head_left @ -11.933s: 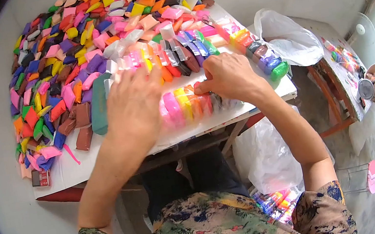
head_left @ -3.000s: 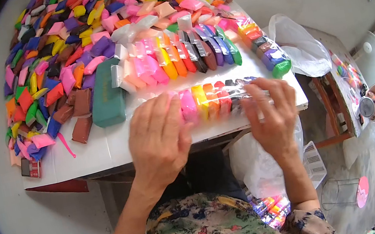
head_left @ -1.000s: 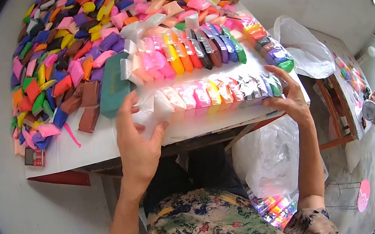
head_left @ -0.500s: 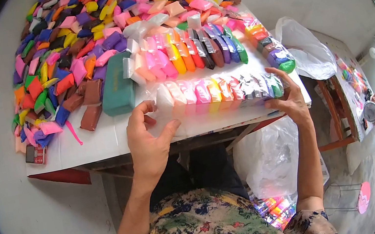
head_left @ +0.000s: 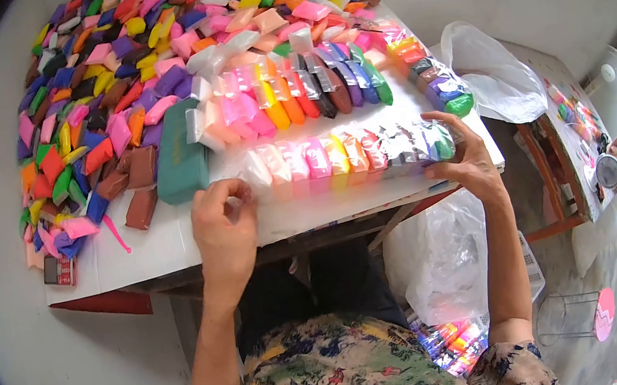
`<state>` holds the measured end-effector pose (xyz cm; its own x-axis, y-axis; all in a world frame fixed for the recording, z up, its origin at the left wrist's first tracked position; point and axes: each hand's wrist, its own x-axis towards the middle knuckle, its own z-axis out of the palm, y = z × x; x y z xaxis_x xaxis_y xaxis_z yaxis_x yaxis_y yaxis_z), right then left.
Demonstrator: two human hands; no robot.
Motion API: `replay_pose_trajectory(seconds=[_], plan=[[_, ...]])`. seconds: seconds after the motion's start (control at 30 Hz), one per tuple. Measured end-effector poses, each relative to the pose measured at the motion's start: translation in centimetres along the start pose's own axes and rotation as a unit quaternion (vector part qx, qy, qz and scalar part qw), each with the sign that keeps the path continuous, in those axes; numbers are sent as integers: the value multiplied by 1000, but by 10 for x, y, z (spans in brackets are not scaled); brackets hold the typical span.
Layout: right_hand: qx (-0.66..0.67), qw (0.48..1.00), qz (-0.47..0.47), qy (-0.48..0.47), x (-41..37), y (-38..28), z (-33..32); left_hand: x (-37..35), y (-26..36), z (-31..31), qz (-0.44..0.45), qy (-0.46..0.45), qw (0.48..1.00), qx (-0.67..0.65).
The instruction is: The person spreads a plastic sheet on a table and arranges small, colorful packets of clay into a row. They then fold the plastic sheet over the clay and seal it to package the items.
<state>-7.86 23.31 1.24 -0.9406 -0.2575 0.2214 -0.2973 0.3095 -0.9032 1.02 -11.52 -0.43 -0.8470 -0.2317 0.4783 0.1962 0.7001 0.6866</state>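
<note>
A clear plastic bag holds a row of small packets in many colours, from white at the left to green at the right, along the front of the table. My right hand grips the right end of this bag, thumb below and fingers above. At the other end my left hand is closed in a pinch at the bag's loose edge; its fingertips are partly hidden. Behind lies a second row of coloured packets, beside a green block-shaped case.
A large heap of coloured packets covers the back left of the white table. Another packed row lies at the right edge, near a clear bag. A small red device sits at the front left corner.
My left hand has moved slightly left and down, and its spread thumb and fingers have closed into a pinch. My right hand still holds the right end of the bag.
</note>
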Motion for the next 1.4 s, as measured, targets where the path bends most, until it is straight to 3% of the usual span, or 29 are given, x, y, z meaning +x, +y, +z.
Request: replay_pose_trajectory(seconds=[0.13, 0.23, 0.27, 0.43, 0.57, 0.67, 0.77, 0.87, 1.0, 1.1, 1.17, 1.2, 1.23, 1.27, 1.33, 1.4], plan=[[-10, 1000, -8, 4, -3, -4, -2, -3, 17, -19, -57, -43, 997, -31], [-98, 995, -27, 16, -8, -17, -13, -11, 36, -31, 19, 69, 994, 79], [-129, 990, -43, 25, -11, -22, -15, -12, 39, -40, -7, 52, 996, 69], [-255, 950, -170, 58, -11, -54, -8, 22, 66, -37, 230, -23, 970, 79], [-303, 930, -208, -36, 8, -76, 22, 51, 75, 6, 342, -107, 926, 119], [-334, 920, -177, -105, 17, -84, 37, 62, 72, 23, 247, -262, 921, 150], [-336, 920, -164, -115, 20, -77, 32, 65, 67, 20, 256, -251, 925, 122], [-346, 926, -94, -122, 14, -83, 26, 67, 64, 5, 204, -285, 930, 109], [-446, 888, -48, -99, 3, -80, 7, 65, 61, -15, 206, -279, 924, 163], [-479, 860, -172, -32, 0, -89, 17, 67, 65, -15, 269, -271, 912, 148], [-367, 904, -206, -73, 11, -94, 43, 69, 72, -3, 313, -267, 906, 97], [-351, 892, -278, -57, 20, -82, 61, 67, 74, 1, 262, -307, 912, 80], [-344, 900, -243, -108, 24, -92, 76, 66, 80, 5, 149, -342, 925, 65], [-388, 888, -140, -202, 27, -104, 82, 68, 82, 6, 176, -349, 917, 85], [-410, 881, -156, -174, 26, -90, 80, 71, 58, 4, 194, -361, 911, 40], [-420, 884, -138, -151, 21, -81, 71, 74, 40, -12, 166, -339, 911, 165]])
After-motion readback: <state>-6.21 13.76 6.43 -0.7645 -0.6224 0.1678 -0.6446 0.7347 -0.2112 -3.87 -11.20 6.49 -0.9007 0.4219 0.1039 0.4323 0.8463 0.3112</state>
